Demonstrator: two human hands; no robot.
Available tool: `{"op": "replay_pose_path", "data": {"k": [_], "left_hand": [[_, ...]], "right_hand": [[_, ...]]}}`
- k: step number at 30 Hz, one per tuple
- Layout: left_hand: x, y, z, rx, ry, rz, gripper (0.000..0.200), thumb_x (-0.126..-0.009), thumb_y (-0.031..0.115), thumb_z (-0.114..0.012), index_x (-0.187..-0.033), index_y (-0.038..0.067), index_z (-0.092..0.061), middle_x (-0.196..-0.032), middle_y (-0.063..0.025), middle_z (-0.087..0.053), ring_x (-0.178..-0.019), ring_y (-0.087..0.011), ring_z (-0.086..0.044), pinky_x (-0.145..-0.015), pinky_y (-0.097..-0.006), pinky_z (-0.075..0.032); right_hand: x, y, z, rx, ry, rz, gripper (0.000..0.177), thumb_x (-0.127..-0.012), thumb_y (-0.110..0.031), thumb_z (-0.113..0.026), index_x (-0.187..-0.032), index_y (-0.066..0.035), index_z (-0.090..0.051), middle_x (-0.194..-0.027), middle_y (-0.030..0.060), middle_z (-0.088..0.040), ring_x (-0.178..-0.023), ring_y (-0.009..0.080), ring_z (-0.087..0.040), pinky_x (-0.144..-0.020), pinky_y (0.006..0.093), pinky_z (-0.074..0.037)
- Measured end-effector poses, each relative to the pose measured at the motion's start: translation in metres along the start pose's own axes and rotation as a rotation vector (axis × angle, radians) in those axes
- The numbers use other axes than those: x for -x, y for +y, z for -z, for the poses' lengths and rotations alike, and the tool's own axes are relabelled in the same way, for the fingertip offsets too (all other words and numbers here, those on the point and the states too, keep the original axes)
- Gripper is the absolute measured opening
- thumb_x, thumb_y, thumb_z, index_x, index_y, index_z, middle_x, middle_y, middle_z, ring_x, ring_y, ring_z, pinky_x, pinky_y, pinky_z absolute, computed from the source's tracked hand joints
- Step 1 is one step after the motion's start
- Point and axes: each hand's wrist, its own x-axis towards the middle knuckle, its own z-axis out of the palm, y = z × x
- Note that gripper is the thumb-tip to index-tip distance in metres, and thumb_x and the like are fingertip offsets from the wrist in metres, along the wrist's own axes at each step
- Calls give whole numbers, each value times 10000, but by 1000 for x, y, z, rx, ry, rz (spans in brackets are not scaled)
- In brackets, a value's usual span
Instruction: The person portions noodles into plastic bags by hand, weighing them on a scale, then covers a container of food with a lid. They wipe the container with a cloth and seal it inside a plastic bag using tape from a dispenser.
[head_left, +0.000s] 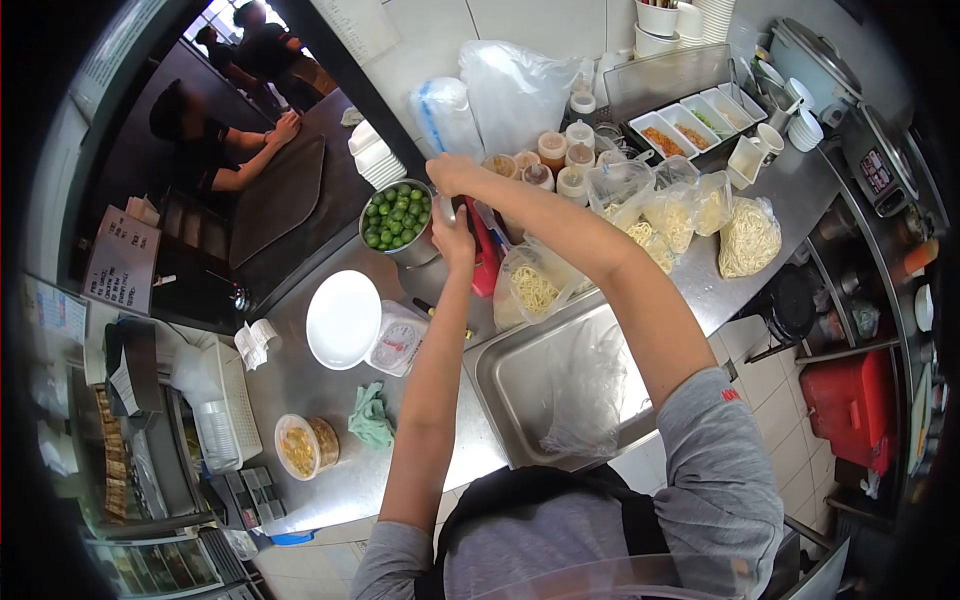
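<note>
My left hand (453,238) is closed beside the right side of a metal pot (412,253) full of small green limes (396,216). A bit of shiny metal shows at its fingers, too small to name. Just above, my right hand (452,175) is closed with its fingers bent down; what it grips is hidden. Right of my left hand lies a red object (482,262), partly behind my right arm. Sauce bottles (552,150) stand beyond that arm.
A white plate (344,318) rests on a scale (398,340). Nearby are a green cloth (371,417) and a tub of food (306,447). Noodle bags (535,283) sit behind a metal tray (490,385). Other people (215,150) stand beyond the opening.
</note>
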Motion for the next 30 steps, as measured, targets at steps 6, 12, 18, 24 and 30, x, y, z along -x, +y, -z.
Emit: {"op": "replay_pose_path", "data": {"k": [6,12,18,24,30], "left_hand": [[-21,-26,-15,-128,-111,-130,477,-854,226,-547,-1242,-7,-394,-1263,-216,-436,-1167,-372,-411,-952,-422,-327],[-11,-15,-7,-524,-89,-176,519,-845,309,-550,-1287,100,-374,-1212,-176,-429,-1106,-380,-415,-892,-468,-352],[-4,-7,2,-702,-195,-87,575,-830,379,-553,-1319,153,-352,-1151,-196,-408,-1020,-386,-436,-841,-492,-365],[-13,-20,22,-573,-373,-83,624,-839,415,-530,-1339,105,-323,-1137,-223,-432,-1044,-413,-417,-881,-455,-361],[35,15,90,93,-299,61,265,-882,188,-518,-975,-40,-618,-855,-84,-648,-697,-140,-616,-621,-244,-476]], "right_hand": [[4,18,-1,119,112,27,227,-778,-171,-590,-997,-133,-636,-1073,104,-612,-1014,266,-573,-840,439,-353],[6,19,-2,103,68,20,216,-798,-159,-552,-998,-133,-631,-1046,85,-625,-1016,265,-570,-868,485,-308],[9,18,-3,159,11,80,210,-799,-147,-541,-989,-129,-629,-1031,86,-630,-983,264,-595,-884,515,-286],[23,13,-11,225,103,172,183,-768,-151,-569,-933,-113,-637,-929,98,-647,-945,256,-604,-869,507,-293],[74,4,-21,380,222,506,75,-658,-155,-631,-708,-103,-651,-763,72,-639,-839,216,-586,-792,451,-325]]}}
